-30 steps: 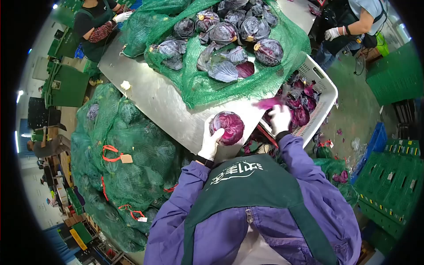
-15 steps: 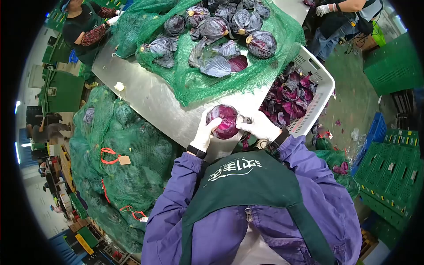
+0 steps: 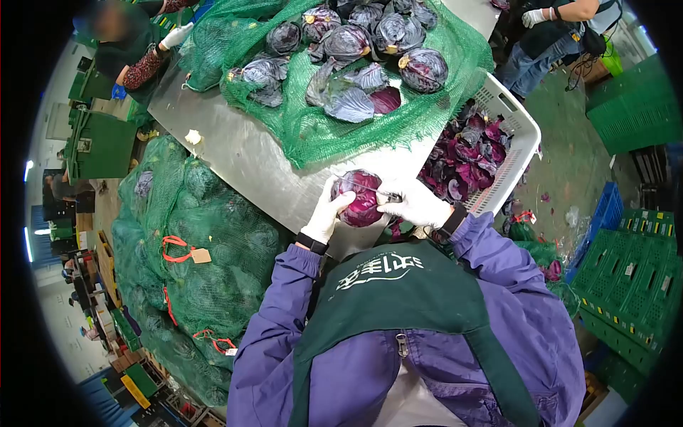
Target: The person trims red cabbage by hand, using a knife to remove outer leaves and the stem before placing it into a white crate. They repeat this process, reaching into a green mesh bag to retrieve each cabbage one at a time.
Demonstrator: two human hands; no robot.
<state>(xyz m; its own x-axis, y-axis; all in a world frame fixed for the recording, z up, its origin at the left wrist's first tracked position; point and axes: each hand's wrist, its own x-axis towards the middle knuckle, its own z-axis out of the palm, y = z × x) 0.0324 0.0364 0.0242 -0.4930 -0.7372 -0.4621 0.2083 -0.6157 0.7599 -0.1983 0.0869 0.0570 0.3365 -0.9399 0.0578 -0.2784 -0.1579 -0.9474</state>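
A peeled red cabbage (image 3: 361, 203), glossy purple, is held just above the near edge of the metal table. My left hand (image 3: 326, 217), in a white glove, grips its left side with the thumb over the front. At its right side is my gloved right hand (image 3: 420, 204), closed round the dark handle of a small knife (image 3: 393, 197). A thin, pale blade seems to lie across the upper face of the cabbage; its tip is hard to make out. Beyond, several unpeeled red cabbages (image 3: 346, 43) and loose outer leaves (image 3: 348, 104) rest on an opened green net bag (image 3: 313, 146).
The metal table (image 3: 245, 167) runs diagonally ahead. To its right stands a white crate (image 3: 523, 142) full of trimmed leaves. Filled net bags (image 3: 206, 235) are piled at left, green crates (image 3: 626, 277) at right. Two co-workers (image 3: 135, 53) (image 3: 555, 35) stand across the table.
My right hand has turned slightly, and the thin blade now shows across the cabbage. The cabbage stays in my left hand. At upper left, the co-worker's gloved hand has shifted.
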